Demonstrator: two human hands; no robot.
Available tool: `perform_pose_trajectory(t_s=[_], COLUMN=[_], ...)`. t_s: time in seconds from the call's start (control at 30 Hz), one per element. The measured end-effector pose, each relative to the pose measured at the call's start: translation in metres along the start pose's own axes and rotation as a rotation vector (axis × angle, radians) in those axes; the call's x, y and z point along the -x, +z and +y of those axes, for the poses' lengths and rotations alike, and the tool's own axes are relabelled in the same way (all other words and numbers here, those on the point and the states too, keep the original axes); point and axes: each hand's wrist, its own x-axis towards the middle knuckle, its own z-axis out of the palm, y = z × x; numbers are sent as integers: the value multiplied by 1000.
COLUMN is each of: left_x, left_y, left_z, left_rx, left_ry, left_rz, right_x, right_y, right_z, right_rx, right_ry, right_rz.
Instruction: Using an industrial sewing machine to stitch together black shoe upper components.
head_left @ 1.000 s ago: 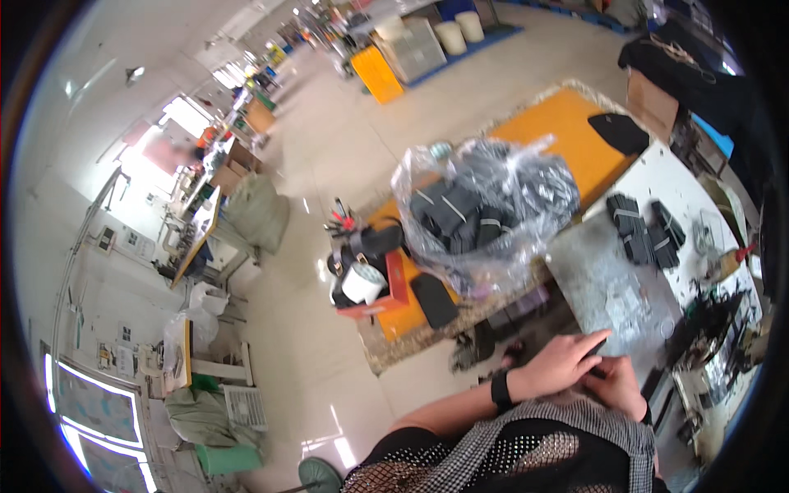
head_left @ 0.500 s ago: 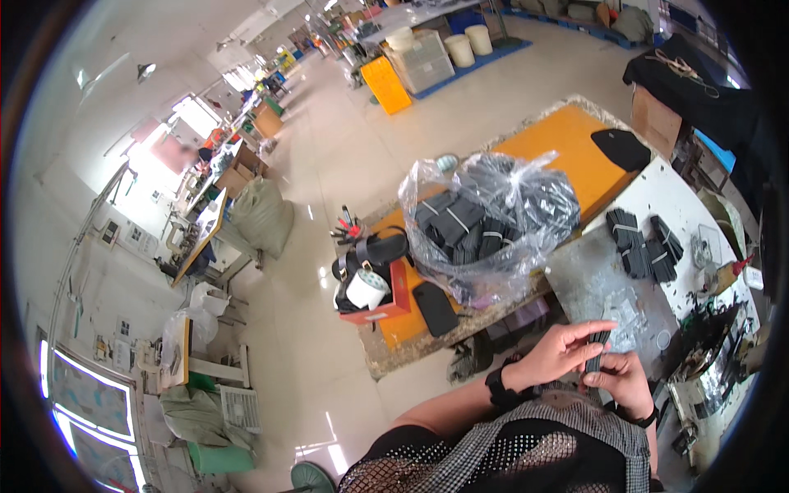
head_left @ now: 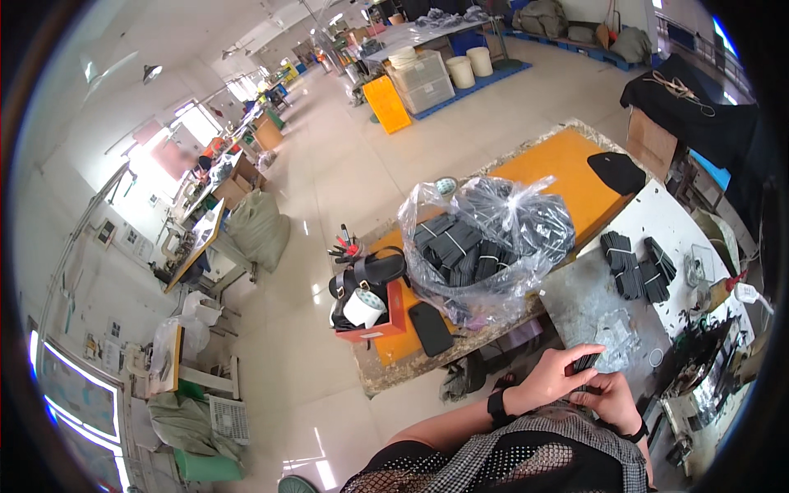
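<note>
My left hand and my right hand are close together, low in the view in front of my body. Both are closed round a small stack of dark strips. The left fingers lie over its top; the right thumb and fingers pinch its lower part. My fingers cover much of the stack. Just beyond them is a grey metal plate with crumpled clear plastic on it. Farther right, bundles of black strips bound with light bands rest on the white tabletop.
A clear plastic bag of banded black bundles sits on the orange-topped table. Left of it stand a red box with black sandals and a white roll, and a dark phone. Cluttered black tools lie at right.
The view has tilted, so the table and its things appear lower. Both hands still hold the strips; the stack's top now leans over more and the left fingers cover more of it.
</note>
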Motion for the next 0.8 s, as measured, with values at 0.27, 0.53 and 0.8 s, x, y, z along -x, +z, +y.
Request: perform_pose_trajectory(t_s=[0.27,0.53,0.8], left_x=[3,-8,-4], left_y=[4,-6,-16], left_z=[-3,-2,8], left_rx=[-5,191,400], left_ry=[32,-19,-321], left_rz=[48,34,-82], right_x=[3,-13,-7], right_y=[1,4,-3], right_z=[-2,0,-18], right_rx=[118,-41,290], right_ry=[15,28,-169], right_rz=[8,77,40])
